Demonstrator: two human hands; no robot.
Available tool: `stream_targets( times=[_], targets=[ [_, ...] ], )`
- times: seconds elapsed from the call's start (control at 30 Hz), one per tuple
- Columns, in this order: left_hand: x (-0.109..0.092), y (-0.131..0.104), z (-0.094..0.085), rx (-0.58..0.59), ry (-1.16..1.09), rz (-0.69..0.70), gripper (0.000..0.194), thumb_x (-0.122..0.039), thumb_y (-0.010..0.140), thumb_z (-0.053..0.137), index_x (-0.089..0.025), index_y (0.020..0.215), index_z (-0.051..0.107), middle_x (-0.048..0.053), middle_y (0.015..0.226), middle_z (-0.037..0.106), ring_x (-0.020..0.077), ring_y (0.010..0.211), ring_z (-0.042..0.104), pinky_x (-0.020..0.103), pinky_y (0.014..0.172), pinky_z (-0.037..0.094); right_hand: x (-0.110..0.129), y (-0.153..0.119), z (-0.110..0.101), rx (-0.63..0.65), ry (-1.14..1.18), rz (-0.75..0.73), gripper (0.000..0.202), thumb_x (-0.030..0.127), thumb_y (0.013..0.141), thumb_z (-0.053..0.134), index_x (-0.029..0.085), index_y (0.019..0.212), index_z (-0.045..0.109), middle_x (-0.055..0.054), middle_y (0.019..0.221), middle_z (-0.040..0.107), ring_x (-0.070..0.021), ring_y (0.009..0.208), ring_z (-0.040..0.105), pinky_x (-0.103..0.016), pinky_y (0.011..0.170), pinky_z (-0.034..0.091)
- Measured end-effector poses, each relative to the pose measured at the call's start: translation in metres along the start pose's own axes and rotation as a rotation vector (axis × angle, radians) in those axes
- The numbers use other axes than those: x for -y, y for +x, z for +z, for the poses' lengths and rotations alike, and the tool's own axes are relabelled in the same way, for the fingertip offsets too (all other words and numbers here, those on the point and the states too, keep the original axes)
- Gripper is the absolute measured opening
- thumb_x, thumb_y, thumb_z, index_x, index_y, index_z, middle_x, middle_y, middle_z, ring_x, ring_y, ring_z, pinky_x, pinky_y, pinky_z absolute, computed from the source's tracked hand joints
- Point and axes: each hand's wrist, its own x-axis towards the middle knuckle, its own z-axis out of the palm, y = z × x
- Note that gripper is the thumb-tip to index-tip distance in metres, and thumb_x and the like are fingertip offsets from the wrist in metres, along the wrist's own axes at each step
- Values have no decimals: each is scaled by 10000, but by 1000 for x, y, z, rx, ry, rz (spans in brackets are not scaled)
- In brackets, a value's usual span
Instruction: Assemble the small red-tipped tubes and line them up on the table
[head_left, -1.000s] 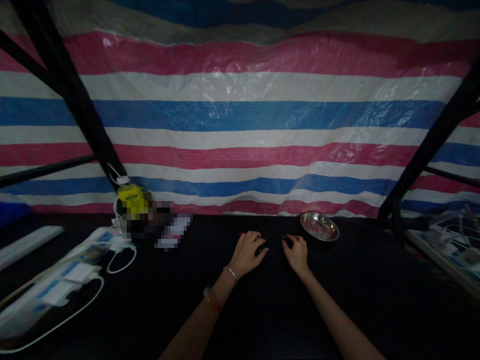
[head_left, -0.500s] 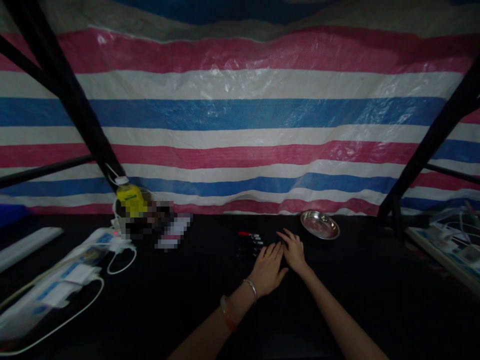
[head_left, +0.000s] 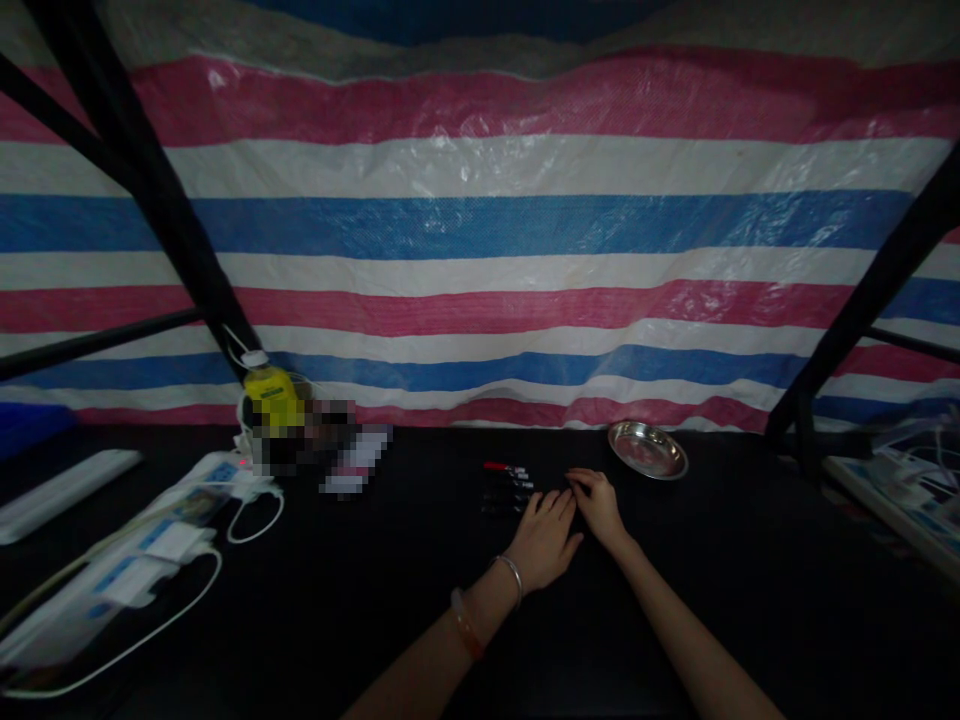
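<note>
Silver bangle [head_left: 511, 577] and orange-and-pale bangle [head_left: 466, 622] on left wrist.

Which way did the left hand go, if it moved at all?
Yes, it moved right: the left hand is nearer the shiny dish than a second ago, and no longer covers most of the pens.

The bare left hand [head_left: 544, 540], one second ago over the centre of the frame and well apart from the right, is now lower and further right, flattened, its fingertips close beside the bare right hand [head_left: 596, 505]. That shift uncovers the slim black markers [head_left: 510, 497] and most of the red-ended black marker [head_left: 496, 467], of which only the red end showed. The right hand's fingers, stretched out half a second ago, are now drawn in.
</note>
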Motion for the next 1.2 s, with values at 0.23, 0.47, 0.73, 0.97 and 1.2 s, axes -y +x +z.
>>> stream_targets(
  times=[0.23, 0.47, 0.73, 0.97, 1.2],
  targets=[
    [-3, 2, -5, 6, -4, 5, 417, -351, 867, 432, -149, 1232, 429, 105, 1299, 476, 240, 1194, 393, 434, 1028, 253, -3, 1, 0, -23, 38, 48, 150, 230, 726, 561, 192, 763, 702, -81, 852, 641, -216, 842, 588, -362, 796, 460],
    [-4, 2, -7, 14, -37, 27, 454, -367, 869, 432, -174, 1277, 385, 92, 1329, 454, 240, 1198, 393, 444, 1021, 263, -5, 1, 0, -34, 78, 58, 157, 266, 740, 538, 185, 738, 672, -72, 784, 632, -220, 775, 573, -371, 761, 459],
    [-5, 2, -9, 33, -18, 66, 449, -326, 880, 413, -219, 1312, 347, 72, 1392, 389, 240, 1215, 387, 459, 996, 291, -2, 1, -1, -180, 221, 112, 256, 379, 766, 498, 163, 791, 633, -69, 778, 606, -203, 727, 575, -354, 711, 476],
    [-8, 4, -12, 28, -5, 111, 341, -271, 877, 418, -206, 1211, 440, 75, 1277, 489, 225, 1153, 431, 427, 981, 299, -7, 2, 1, -214, 274, 149, 292, 422, 765, 509, 157, 799, 627, -82, 826, 629, -202, 749, 582, -358, 716, 476],
    [-4, 7, -5, 54, 16, 132, 195, -136, 860, 403, -177, 986, 546, 66, 999, 581, 200, 976, 503, 370, 895, 362, -6, 2, 2, -210, 367, 202, 332, 474, 747, 528, 161, 824, 610, -57, 756, 642, -188, 662, 587, -322, 614, 485]
  ],
)
